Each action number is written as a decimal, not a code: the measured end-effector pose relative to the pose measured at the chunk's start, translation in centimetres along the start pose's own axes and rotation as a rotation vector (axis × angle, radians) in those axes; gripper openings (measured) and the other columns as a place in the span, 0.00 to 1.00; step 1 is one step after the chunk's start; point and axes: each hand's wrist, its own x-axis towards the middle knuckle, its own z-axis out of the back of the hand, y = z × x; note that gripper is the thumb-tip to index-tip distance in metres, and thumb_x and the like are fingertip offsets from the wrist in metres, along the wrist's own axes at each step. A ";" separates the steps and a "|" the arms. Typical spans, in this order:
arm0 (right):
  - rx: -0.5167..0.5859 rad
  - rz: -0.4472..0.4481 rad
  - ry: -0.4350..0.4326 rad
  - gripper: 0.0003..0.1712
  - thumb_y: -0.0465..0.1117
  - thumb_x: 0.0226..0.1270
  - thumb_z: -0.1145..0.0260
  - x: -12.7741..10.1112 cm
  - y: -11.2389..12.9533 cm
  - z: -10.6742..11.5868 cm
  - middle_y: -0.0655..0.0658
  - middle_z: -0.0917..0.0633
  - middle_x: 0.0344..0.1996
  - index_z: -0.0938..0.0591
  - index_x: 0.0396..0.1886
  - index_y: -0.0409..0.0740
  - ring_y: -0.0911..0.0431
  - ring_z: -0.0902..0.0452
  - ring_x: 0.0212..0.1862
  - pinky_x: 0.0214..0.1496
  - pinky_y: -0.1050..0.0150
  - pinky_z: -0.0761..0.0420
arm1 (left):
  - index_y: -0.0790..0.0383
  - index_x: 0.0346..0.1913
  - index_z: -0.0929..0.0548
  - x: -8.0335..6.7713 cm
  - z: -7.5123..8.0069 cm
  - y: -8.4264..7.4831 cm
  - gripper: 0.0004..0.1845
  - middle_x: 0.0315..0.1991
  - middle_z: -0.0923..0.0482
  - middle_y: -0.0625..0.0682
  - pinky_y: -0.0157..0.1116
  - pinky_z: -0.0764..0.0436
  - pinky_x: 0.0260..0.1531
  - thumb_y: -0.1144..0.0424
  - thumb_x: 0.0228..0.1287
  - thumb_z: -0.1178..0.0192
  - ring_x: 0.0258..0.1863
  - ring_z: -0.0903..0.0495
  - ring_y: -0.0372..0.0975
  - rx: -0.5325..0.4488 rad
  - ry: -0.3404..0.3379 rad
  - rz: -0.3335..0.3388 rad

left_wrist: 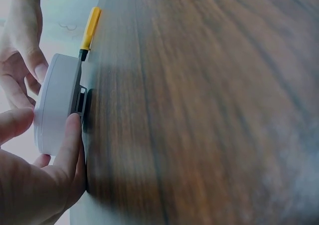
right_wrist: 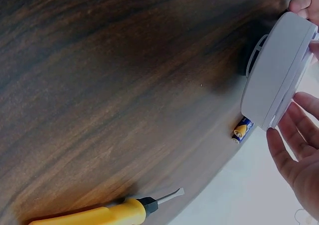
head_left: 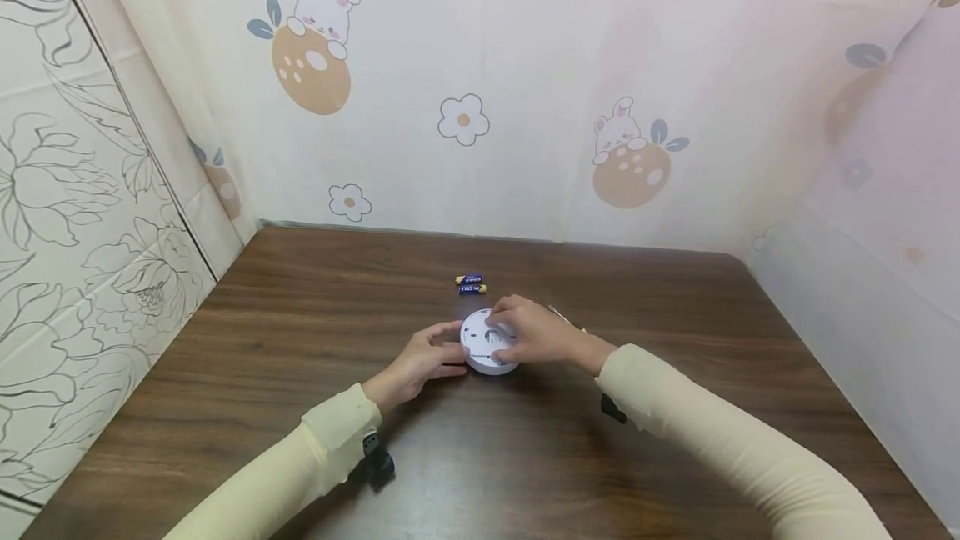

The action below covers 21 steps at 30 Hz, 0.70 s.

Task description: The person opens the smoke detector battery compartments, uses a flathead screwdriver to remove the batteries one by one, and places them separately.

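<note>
Both hands are on the white disc, which sits mid-table, a little toward the back. The left hand cups its left rim, thumb and fingers curled against the side wall; the left wrist view shows a fingertip pressed on the edge just by a dark slot. The right hand lies over the top and right side, fingers bent round the rim. In the right wrist view the disc is tipped, one edge off the wood.

Just behind the disc lie two batteries, side by side, near but not touching it. A yellow-handled screwdriver lies to the right, mostly hidden behind the right hand in the head view.

Open wood all round: wide bare stretches of table to the left, right and front, the disc well apart from every edge.

The table is dark wood grain. A pale cloth with bunnies and flowers hangs behind and on the right; a line-drawn floral panel stands on the left.
</note>
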 end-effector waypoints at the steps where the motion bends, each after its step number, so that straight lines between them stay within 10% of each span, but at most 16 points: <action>1: -0.002 0.005 -0.001 0.29 0.49 0.52 0.26 0.0 0.0 0.0 0.40 0.22 0.50 0.17 0.50 0.37 0.51 0.27 0.49 0.52 0.59 0.21 | 0.71 0.65 0.33 0.1 0.0 0.0 0.28 0.40 0.20 0.63 0.46 0.18 0.46 0.78 0.61 0.42 0.36 0.19 0.44 -0.006 -0.002 -0.002; 21: -0.013 0.021 0.049 0.29 0.49 0.54 0.26 0.1 -0.2 0.5 0.40 0.23 0.52 0.18 0.52 0.37 0.51 0.28 0.51 0.55 0.57 0.21 | 0.71 0.64 0.32 0.4 -0.2 0.3 0.28 0.37 0.19 0.61 0.46 0.17 0.44 0.79 0.59 0.41 0.34 0.18 0.43 -0.032 -0.025 -0.017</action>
